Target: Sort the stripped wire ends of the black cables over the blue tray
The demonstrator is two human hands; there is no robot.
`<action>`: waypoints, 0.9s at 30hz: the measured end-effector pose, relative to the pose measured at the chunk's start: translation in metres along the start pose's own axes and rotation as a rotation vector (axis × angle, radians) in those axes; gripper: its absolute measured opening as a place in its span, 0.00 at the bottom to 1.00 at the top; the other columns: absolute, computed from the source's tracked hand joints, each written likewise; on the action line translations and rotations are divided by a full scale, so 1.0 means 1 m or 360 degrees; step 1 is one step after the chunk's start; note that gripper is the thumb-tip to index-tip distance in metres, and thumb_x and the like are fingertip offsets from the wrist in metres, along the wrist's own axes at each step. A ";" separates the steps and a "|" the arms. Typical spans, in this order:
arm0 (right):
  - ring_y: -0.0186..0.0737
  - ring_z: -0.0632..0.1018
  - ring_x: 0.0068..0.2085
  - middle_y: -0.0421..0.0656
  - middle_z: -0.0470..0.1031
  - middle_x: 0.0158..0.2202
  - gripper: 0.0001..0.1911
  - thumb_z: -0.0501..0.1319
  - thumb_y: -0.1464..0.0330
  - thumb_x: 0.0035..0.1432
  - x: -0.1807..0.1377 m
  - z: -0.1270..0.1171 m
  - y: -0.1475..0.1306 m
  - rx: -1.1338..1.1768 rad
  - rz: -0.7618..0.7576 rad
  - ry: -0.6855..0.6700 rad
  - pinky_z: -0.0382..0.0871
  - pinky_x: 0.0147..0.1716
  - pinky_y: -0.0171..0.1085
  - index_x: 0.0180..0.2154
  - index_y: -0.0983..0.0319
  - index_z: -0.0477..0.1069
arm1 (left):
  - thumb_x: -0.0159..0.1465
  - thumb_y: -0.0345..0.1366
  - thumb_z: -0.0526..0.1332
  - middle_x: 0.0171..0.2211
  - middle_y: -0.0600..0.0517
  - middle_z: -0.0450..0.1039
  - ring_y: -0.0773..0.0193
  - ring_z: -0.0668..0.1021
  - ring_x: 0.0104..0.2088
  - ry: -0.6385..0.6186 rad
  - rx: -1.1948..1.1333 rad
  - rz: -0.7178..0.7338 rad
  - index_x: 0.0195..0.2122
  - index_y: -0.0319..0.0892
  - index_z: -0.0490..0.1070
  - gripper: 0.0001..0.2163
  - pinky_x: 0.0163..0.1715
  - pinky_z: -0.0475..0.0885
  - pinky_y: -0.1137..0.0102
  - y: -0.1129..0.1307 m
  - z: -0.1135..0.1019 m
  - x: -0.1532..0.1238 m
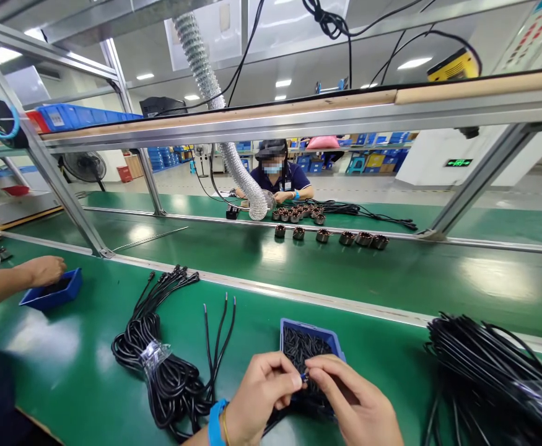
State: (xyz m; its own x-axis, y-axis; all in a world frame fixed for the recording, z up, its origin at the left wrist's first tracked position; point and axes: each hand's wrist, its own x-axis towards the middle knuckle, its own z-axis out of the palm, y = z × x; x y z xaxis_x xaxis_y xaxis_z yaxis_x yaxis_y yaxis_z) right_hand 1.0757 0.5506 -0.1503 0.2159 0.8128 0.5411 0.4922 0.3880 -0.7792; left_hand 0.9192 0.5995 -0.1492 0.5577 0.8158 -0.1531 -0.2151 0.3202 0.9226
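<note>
Over a blue bin [336,339] filled with short black pieces, both my hands come together in a pinch. My left hand [264,384], with a blue wristband, holds the end of a black cable [274,424], which runs down below it. At the fingertips a thin blue wire [303,376] shows. My right hand [357,406] pinches right beside that wire; what exactly lies between its fingers is too small to make out. Left of my hands lies a tied coil of black cable [152,365], with several connector ends and three loose ends pointing away.
A big bundle of black cables [489,365] lies at the right. Another person's hand [45,271] reaches into a blue bin [50,301] at the left. Copper-wound rings [323,235] stand beyond the metal rail. Across the bench sits a co-worker [282,176] beside a flexible duct [238,164].
</note>
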 end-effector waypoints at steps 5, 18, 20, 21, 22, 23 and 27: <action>0.38 0.83 0.30 0.42 0.83 0.31 0.08 0.64 0.63 0.60 0.001 0.002 -0.003 -0.0071 -0.0110 0.0055 0.77 0.30 0.27 0.32 0.58 0.80 | 0.51 0.40 0.66 0.21 0.55 0.63 0.71 0.61 0.21 -0.0001 -0.0004 0.0006 0.25 0.39 0.70 0.10 0.22 0.51 0.72 0.000 0.000 0.000; 0.38 0.80 0.33 0.43 0.78 0.32 0.08 0.65 0.61 0.58 0.001 -0.004 0.003 0.0185 0.0223 -0.0274 0.75 0.32 0.30 0.32 0.58 0.78 | 0.51 0.33 0.69 0.31 0.53 0.67 0.67 0.69 0.33 -0.0008 -0.0136 0.0177 0.40 0.38 0.69 0.16 0.33 0.65 0.72 -0.009 -0.002 0.000; 0.39 0.79 0.33 0.43 0.78 0.32 0.11 0.66 0.58 0.57 -0.002 0.001 0.005 0.0351 0.0421 -0.0275 0.75 0.32 0.30 0.31 0.59 0.78 | 0.50 0.33 0.71 0.31 0.53 0.67 0.67 0.69 0.34 0.0016 -0.0120 0.0220 0.38 0.39 0.67 0.17 0.34 0.66 0.72 -0.012 -0.002 0.001; 0.38 0.79 0.33 0.43 0.78 0.32 0.12 0.66 0.57 0.56 -0.002 0.004 0.006 0.0410 0.0494 -0.0285 0.75 0.33 0.31 0.31 0.59 0.78 | 0.50 0.34 0.71 0.31 0.53 0.67 0.67 0.69 0.33 0.0022 -0.0125 0.0230 0.37 0.40 0.66 0.17 0.34 0.67 0.72 -0.014 -0.002 0.002; 0.38 0.79 0.33 0.43 0.78 0.33 0.13 0.66 0.57 0.56 -0.002 0.005 0.006 0.0445 0.0551 -0.0296 0.75 0.33 0.31 0.32 0.60 0.78 | 0.50 0.35 0.72 0.31 0.53 0.67 0.67 0.69 0.33 0.0023 -0.0136 0.0232 0.36 0.40 0.66 0.17 0.33 0.67 0.72 -0.015 -0.001 0.003; 0.39 0.79 0.33 0.43 0.78 0.33 0.13 0.66 0.56 0.56 -0.001 0.006 0.005 0.0463 0.0584 -0.0324 0.75 0.32 0.31 0.33 0.60 0.79 | 0.50 0.36 0.72 0.31 0.53 0.67 0.66 0.70 0.32 0.0016 -0.0141 0.0225 0.35 0.41 0.65 0.17 0.33 0.67 0.72 -0.015 -0.001 0.003; 0.40 0.80 0.33 0.44 0.80 0.32 0.12 0.65 0.58 0.56 0.005 -0.005 0.004 0.0326 0.0451 -0.0527 0.75 0.34 0.32 0.32 0.59 0.80 | 0.56 0.41 0.68 0.36 0.48 0.72 0.59 0.74 0.38 0.0067 0.0462 0.0398 0.39 0.42 0.69 0.14 0.41 0.70 0.65 0.006 -0.012 -0.007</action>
State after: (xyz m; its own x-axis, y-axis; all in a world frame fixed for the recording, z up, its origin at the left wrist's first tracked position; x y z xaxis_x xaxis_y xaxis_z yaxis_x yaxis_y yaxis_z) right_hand 1.0827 0.5539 -0.1490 0.0211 0.9807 0.1945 0.2692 0.1817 -0.9458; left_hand 0.9045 0.6016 -0.1468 0.4819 0.8725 0.0806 -0.1010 -0.0361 0.9942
